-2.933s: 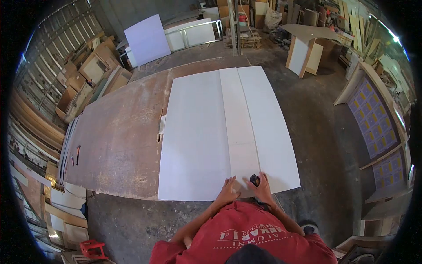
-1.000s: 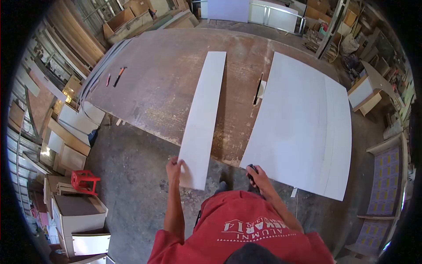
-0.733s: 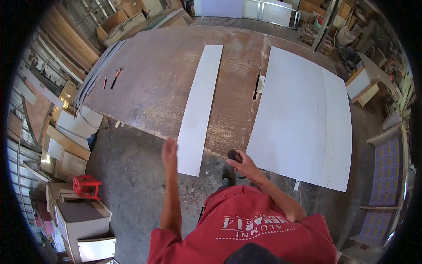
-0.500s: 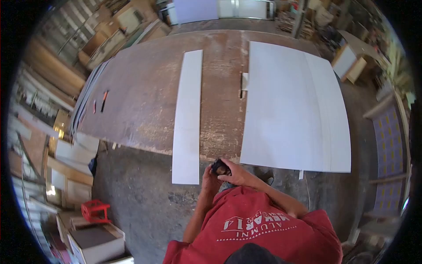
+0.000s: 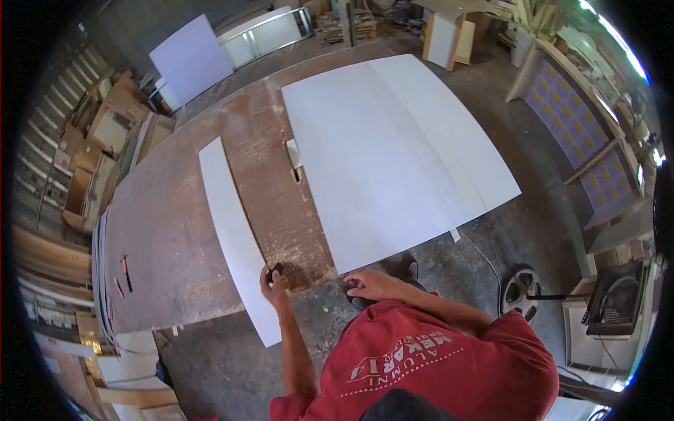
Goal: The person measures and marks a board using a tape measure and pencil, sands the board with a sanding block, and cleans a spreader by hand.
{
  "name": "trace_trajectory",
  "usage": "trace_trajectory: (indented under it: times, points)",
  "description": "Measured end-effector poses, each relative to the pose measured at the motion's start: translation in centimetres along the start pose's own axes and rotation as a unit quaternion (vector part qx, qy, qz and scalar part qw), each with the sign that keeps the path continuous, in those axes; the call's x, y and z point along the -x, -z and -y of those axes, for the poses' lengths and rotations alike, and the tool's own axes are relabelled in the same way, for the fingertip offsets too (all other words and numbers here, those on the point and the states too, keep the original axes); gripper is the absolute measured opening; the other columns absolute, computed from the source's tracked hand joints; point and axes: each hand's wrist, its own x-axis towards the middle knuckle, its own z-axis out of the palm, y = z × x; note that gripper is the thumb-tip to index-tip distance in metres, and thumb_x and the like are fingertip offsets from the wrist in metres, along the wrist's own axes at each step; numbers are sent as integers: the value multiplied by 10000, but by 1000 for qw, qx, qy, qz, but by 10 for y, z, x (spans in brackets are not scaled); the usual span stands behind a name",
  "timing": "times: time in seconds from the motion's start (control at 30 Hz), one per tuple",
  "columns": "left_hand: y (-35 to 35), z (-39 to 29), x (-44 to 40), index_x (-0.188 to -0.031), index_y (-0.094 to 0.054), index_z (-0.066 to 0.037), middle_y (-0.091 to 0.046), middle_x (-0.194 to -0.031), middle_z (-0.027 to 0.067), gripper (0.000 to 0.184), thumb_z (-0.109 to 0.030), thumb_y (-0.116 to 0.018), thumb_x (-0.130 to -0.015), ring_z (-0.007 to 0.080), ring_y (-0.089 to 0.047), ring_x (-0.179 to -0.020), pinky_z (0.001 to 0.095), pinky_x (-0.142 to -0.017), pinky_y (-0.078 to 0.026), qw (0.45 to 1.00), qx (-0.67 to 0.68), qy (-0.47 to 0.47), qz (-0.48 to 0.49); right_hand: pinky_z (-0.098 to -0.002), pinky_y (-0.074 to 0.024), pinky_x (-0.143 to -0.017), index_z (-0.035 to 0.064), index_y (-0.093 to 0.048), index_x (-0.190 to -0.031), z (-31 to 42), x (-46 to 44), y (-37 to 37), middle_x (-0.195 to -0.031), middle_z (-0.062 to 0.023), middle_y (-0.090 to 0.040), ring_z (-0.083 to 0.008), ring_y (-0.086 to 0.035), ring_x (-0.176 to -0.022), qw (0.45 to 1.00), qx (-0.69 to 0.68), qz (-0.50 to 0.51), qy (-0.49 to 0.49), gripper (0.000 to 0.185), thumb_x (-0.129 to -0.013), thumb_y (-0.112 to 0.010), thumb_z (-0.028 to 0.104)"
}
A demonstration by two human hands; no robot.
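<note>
Beside the narrow white board, the left hand grips a small black object, the loosely curled right hand farther right.

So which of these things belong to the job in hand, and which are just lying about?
Seemingly part of the job:
small dark object, in the left hand
narrow white board, by that hand
wide white sheeting, near the right hand
brown table, under both

Seemingly just lying about:
hammer, on the table
pale board, standing at the back
</note>
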Motion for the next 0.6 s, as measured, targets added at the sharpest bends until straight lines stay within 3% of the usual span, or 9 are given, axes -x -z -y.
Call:
trace_trajectory:
  times: [0.1,0.17,0.2,0.23,0.33,0.37,0.4,0.5,0.6]
  points:
    - [32,-12,18,-1311,-508,14,-551,-1276,170,481,-36,-659,-857,307,-489,-1216,412,-1062,-357,975,-155,-109,-113,-464,-489,-897,23,-577,-1255,-18,21,5,-1151,-224,-636,-351,-616,-1084,999,27,-33,-22,550,-885,-648,424]
    - [82,22,31,-1314,-491,8,-500,-1316,210,559,-70,-707,-805,390,-430,-1246,475,-1065,-356,887,-365,-138,-247,-473,-491,-892,31,-574,-1259,-35,34,8,-1143,-221,-632,-361,-615,-1076,997,45,-56,-25,551,-882,-645,427]
    - [101,32,42,-1328,-485,-14,-497,-1312,203,634,-148,-761,-773,383,-450,-1229,503,-1035,-376,810,-469,-121,-332,-457,-494,-878,40,-578,-1250,-48,42,11,-1128,-207,-636,-364,-621,-1044,993,76,-85,-37,519,-880,-652,397]
    - [112,29,54,-1326,-487,-30,-486,-1334,197,662,-236,-782,-770,363,-454,-1248,530,-1005,-391,789,-476,79,-379,-441,-498,-865,50,-581,-1241,-60,50,14,-1114,-193,-641,-366,-627,-1012,987,107,-114,-49,488,-879,-659,367]
    - [159,88,71,-1316,-499,-48,-498,-1321,189,648,-278,-772,-775,354,-482,-1234,524,-968,-428,813,-324,144,-461,-458,-489,-873,57,-583,-1225,-87,73,19,-1102,-199,-626,-377,-613,-1025,968,144,-172,-113,482,-866,-660,370]
    - [177,105,69,-1311,-503,-49,-519,-1303,172,634,-292,-755,-783,344,-515,-1195,505,-947,-450,900,53,264,-344,-458,-489,-873,57,-583,-1225,-91,78,22,-1102,-199,-626,-377,-613,-1025,968,144,-171,-114,482,-866,-660,370]
    - [182,101,71,-1307,-508,-50,-540,-1285,155,621,-306,-739,-790,335,-548,-1155,485,-927,-473,826,421,337,-167,-459,-487,-880,58,-584,-1222,-93,83,24,-1110,-198,-623,-379,-607,-1036,965,160,-159,-138,486,-864,-659,377]
    - [180,97,67,-1274,-527,-38,-594,-1215,115,587,-342,-701,-804,307,-593,-1077,466,-877,-503,800,402,386,-224,-463,-483,-893,62,-584,-1224,-102,86,23,-1122,-196,-620,-385,-600,-1050,962,192,-111,-161,496,-858,-660,389]
    - [191,90,60,-1237,-541,-12,-622,-1168,112,543,-360,-664,-839,294,-607,-1043,445,-875,-503,825,388,356,-208,-470,-480,-904,71,-584,-1233,-117,82,26,-1128,-189,-621,-389,-599,-1056,968,206,-51,-135,505,-856,-662,398]
